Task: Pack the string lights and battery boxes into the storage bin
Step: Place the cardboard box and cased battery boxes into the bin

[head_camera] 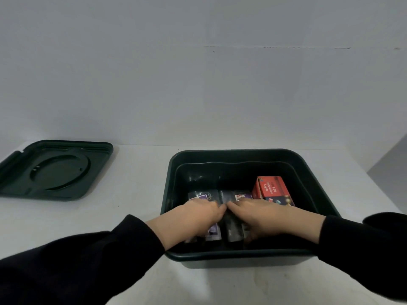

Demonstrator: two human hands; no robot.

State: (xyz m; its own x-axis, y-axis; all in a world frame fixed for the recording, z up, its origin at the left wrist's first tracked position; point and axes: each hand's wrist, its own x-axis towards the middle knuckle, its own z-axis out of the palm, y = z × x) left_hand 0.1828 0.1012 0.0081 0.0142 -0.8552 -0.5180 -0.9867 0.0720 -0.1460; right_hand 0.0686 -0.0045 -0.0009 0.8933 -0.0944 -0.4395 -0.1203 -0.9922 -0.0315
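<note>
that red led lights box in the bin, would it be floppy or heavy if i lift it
The red box looks like printed cardboard, so it is probably stiff enough to hold its shape, though squeezing could dent it. It is likely light for its size, if it holds string lights. With flat sides, it should slide, not roll.

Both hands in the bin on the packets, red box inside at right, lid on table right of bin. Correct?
No. Head view shows the lid on the table left of the bin, not right. Left hand, right hand, packets and red box are as stated.
</note>
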